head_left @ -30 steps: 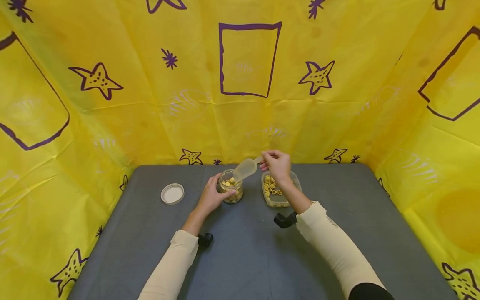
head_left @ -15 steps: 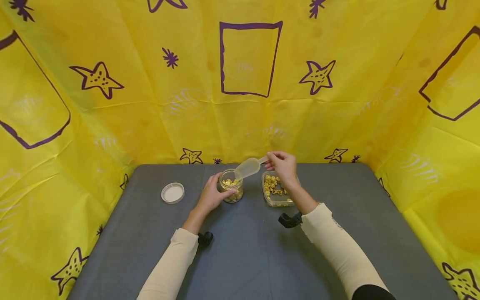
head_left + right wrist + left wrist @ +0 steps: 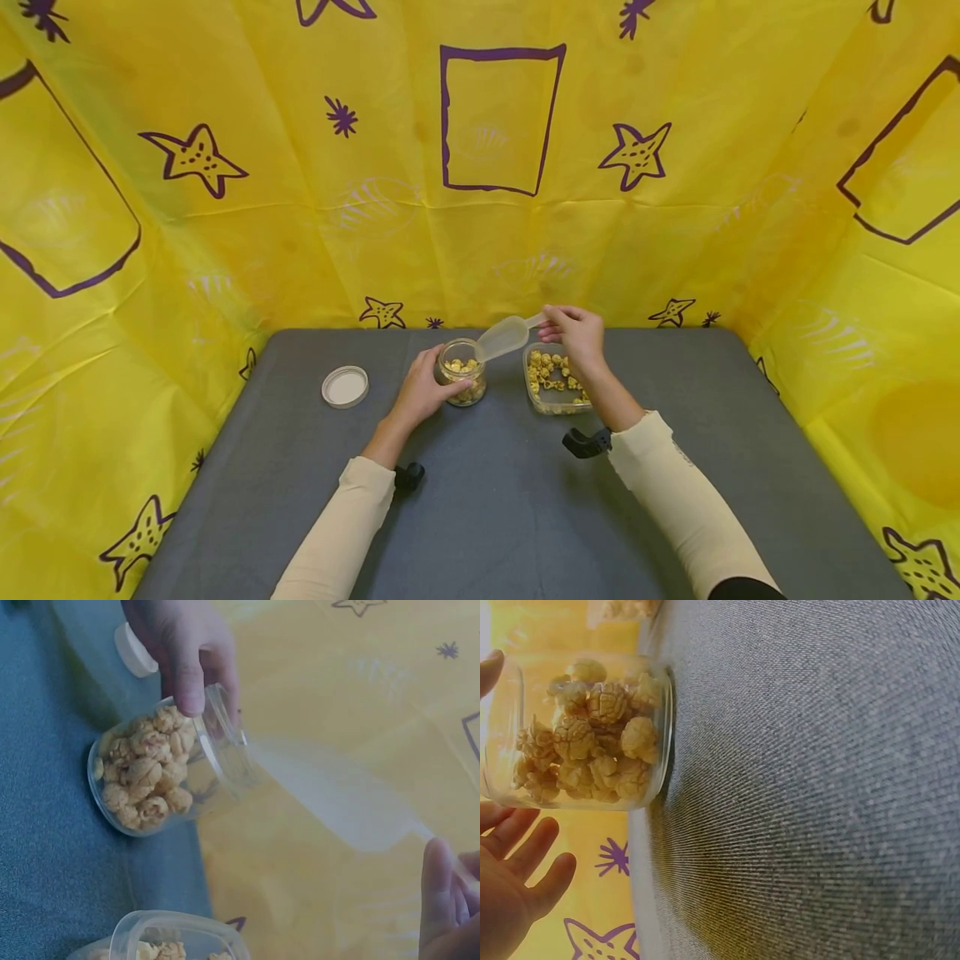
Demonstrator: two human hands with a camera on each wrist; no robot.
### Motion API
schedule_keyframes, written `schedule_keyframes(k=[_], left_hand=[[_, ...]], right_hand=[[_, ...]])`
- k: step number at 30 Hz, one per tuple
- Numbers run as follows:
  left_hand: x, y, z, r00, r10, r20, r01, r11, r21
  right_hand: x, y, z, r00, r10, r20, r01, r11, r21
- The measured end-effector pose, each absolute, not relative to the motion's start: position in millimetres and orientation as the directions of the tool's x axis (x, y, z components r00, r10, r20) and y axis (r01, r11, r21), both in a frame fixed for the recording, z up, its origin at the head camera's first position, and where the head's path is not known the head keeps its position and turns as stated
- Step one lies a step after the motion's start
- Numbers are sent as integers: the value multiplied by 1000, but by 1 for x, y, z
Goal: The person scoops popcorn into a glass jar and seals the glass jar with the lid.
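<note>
A clear glass jar [image 3: 472, 395] partly filled with caramel popcorn [image 3: 574, 739] stands upright on the table. My left hand [image 3: 422, 392] holds it at the side, thumb and fingers around its upper part. From the right, my right hand [image 3: 583, 340] pinches the handle of a translucent plastic scoop [image 3: 504, 337]. The scoop slants down to the left, its tip at the jar's mouth, and no popcorn shows in it. Just below the right hand sits a clear plastic container [image 3: 551, 409] with more popcorn, partly hidden by the right forearm.
A round white-lined lid [image 3: 346, 387] lies on the grey table [image 3: 480, 517] left of the jar. Yellow patterned cloth [image 3: 495, 250] rises right behind the table's far edge and along both sides.
My right hand and the scoop have drawn back slightly to the right, and the scoop's tip has shifted toward the jar's right rim. The left hand and jar stay in place.
</note>
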State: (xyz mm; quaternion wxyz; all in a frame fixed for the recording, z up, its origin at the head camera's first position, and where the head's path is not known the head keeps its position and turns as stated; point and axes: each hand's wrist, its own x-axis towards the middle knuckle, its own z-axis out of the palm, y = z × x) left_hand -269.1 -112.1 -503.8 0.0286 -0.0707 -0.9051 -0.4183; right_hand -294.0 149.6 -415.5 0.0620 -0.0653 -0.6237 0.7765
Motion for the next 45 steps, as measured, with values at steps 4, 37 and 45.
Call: schedule_keyframes(k=[4,37,45], left_hand=[[-268,-113,-503,-988,103,118,156,645,748],[-267,-99,-473,-952,111,285,291,614,734],[-266,-93,-469,-945,142,294,320,582,748]], right_hand=[[-293,154,-415,-982,181,-47,2,-240,-971],[-282,202,-411,-952,298,-66,-58,-390,-919],[-280,213,-412,-950,301,-82,-59,-433,-900]])
